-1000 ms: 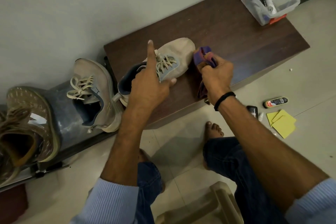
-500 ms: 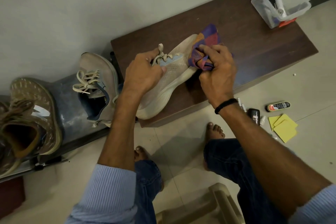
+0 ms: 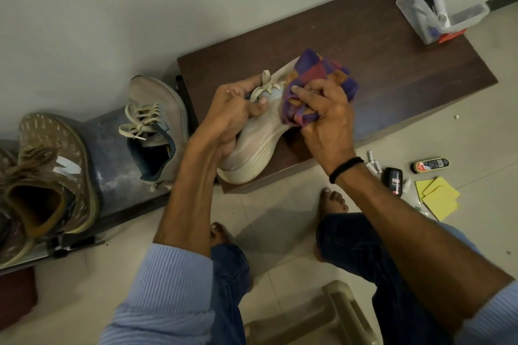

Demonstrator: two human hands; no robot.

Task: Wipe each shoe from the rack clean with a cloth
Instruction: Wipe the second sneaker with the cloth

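Head view: the pale shoe (image 3: 260, 143), flat on the table (image 3: 392, 78) a second ago, is now tilted on its side at frame centre. The left hand (image 3: 232, 115) has its grip closed round the laced part. The right hand (image 3: 328, 115) pinches the bunched cloth (image 3: 322, 70) against the toe, so wiping has begun. A grey shoe (image 3: 157, 98) and a brown shoe (image 3: 50, 148) wait at left, out of the way.

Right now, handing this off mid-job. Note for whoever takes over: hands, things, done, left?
Left hand grips the beige shoe at the laces, tipped sole toward you on the wooden bench.
Right hand holds the cloth bunched on its toe.
Its mate and a brown shoe sit on the rack, left.
Done: toe wipe under way; no shoe visibly finished.
Left: finish this one, then the others.
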